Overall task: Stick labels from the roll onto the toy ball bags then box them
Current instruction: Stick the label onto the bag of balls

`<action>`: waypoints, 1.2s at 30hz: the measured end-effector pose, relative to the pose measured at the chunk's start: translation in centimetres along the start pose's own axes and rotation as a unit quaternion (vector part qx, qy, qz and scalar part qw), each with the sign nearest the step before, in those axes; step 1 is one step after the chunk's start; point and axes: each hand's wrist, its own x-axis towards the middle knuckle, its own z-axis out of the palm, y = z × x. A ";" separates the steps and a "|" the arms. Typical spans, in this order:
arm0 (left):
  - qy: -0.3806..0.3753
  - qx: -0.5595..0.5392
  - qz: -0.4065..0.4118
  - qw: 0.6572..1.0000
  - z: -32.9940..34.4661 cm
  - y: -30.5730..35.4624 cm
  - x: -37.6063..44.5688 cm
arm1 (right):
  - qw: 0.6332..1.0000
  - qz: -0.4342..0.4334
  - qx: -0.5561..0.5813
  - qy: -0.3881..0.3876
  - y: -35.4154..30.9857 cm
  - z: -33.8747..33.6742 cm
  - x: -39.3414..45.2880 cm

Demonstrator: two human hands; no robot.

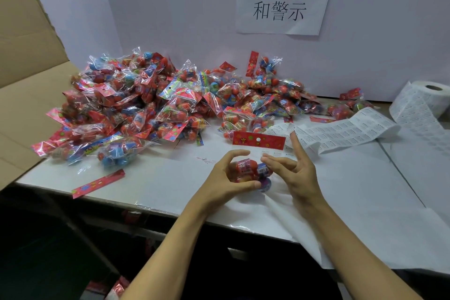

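Held bag: one toy ball bag sits at the near table edge, between both hands, its red header card pointing away from the person.
Long axis: runs from the balls near the palms up to the header card, roughly away from the body.
Left hand: left hand curls thumb and fingers round the ball end of the bag and grips it from the left.
Right hand: right hand has loose, spread fingers; the fingertips touch the bag's right side, index finger raised; whether a label clings to it cannot be told.
Label strip: strip lies just beyond the right hand, trailing from the label roll at far right; the right hand is the nearer.
Unlabelled pile: pile of bags lies beyond and to the left.
Box: cardboard box stands open at the left edge, nearer the left hand.
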 end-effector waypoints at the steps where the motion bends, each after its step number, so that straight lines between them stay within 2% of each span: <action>1: 0.003 -0.006 0.001 1.000 -0.1 0.0 0.0 | 1.000 -0.001 0.005 0.001 0.1 0.0 0.0; 3: 0.018 -0.025 0.000 1.000 0.0 -0.1 0.1 | 1.000 -0.004 0.025 0.013 0.1 -0.2 0.1; 6: 0.063 -0.057 -0.005 0.996 0.1 0.0 0.3 | 0.997 -0.011 0.041 0.071 0.2 -0.4 0.3; 9: 0.088 -0.061 -0.003 0.994 0.2 0.0 0.2 | 0.994 -0.029 0.010 0.103 0.7 -0.5 0.3; 20: 0.108 -0.088 0.010 0.990 0.1 -0.3 0.4 | 0.995 -0.057 -0.029 0.074 1.0 -0.4 0.1; 36: 0.121 -0.096 0.016 0.988 0.3 0.5 -0.1 | 0.999 -0.035 -0.019 0.021 0.9 -0.5 0.0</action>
